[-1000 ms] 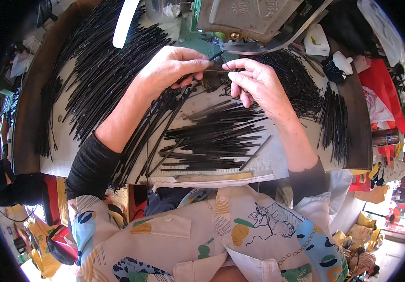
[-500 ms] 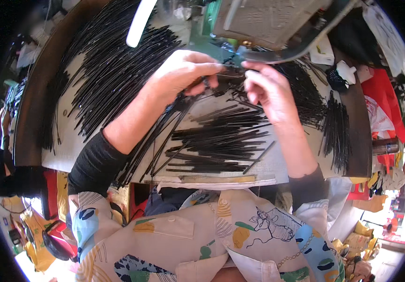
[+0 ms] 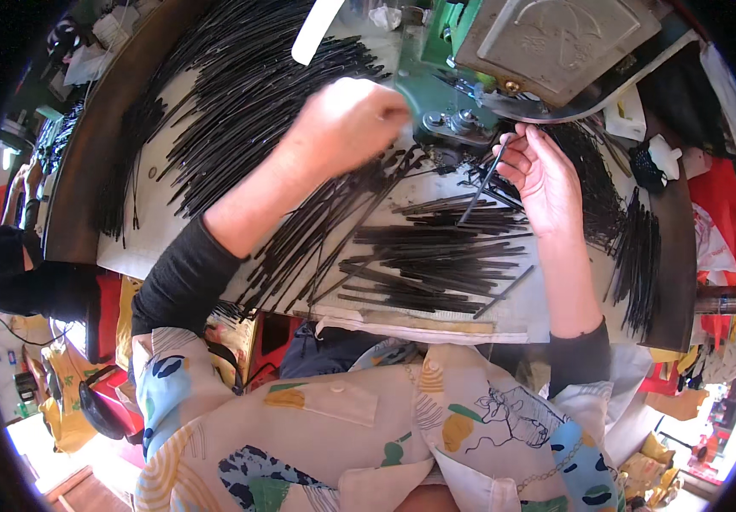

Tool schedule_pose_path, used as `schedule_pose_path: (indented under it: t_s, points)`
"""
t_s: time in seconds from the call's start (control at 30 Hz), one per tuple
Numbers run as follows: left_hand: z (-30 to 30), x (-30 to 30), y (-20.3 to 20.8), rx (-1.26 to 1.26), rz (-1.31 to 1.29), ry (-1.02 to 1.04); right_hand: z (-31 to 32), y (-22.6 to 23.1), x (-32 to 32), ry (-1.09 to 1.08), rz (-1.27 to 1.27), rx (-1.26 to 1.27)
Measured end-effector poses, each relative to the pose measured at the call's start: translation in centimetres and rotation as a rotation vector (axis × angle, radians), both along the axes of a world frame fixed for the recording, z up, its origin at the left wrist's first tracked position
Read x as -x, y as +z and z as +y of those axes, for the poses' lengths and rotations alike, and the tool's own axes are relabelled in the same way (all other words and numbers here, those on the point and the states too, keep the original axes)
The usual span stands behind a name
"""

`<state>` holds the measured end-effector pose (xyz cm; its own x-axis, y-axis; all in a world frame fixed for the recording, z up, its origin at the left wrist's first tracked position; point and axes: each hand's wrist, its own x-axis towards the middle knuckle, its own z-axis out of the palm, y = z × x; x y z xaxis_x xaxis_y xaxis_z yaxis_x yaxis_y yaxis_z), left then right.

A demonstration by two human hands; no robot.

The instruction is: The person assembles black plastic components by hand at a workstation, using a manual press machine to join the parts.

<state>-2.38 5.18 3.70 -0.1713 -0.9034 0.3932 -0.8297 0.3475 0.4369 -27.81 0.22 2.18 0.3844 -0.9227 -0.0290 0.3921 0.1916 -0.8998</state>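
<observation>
My right hand (image 3: 543, 175) pinches the upper end of a thin black rod (image 3: 481, 183), just below the machine's curved edge. The rod slants down and left over a middle pile of black rods (image 3: 428, 260). My left hand (image 3: 347, 124) is curled closed and slightly blurred, left of the green machine (image 3: 432, 90); whatever its fingers may hold is hidden. Beneath that hand lies a slanting row of longer black rods (image 3: 312, 222). A metal fitting with round bolts (image 3: 458, 124) sits on the machine's base between my two hands.
A large heap of black rods (image 3: 257, 102) covers the table's left side. More rods (image 3: 637, 256) lie at the right by the dark raised rim (image 3: 680, 282). A grey metal cover (image 3: 560, 47) overhangs the far right. Someone else's hand (image 3: 26, 183) shows at the far left.
The whole view has shifted, so the table appears farther right. My hands have drawn apart from the machine's front. A rod now shows clearly in my right hand.
</observation>
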Motion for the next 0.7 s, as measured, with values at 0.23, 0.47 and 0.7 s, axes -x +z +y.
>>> schedule_pose_path:
  t_s: [0.23,0.47,0.7]
  points:
    - [-0.9,-3.1,-1.5,-0.086,-0.246,0.193,0.4,0.3,-0.2,0.021,0.053,-0.032]
    - [-0.7,-2.2,-0.6,0.094,-0.147,0.083,1.3,1.6,-0.9,0.182,0.195,-0.035]
    - [-1.1,0.6,0.0,-0.329,0.439,-0.15,2.5,2.7,-2.7,0.494,0.546,0.163]
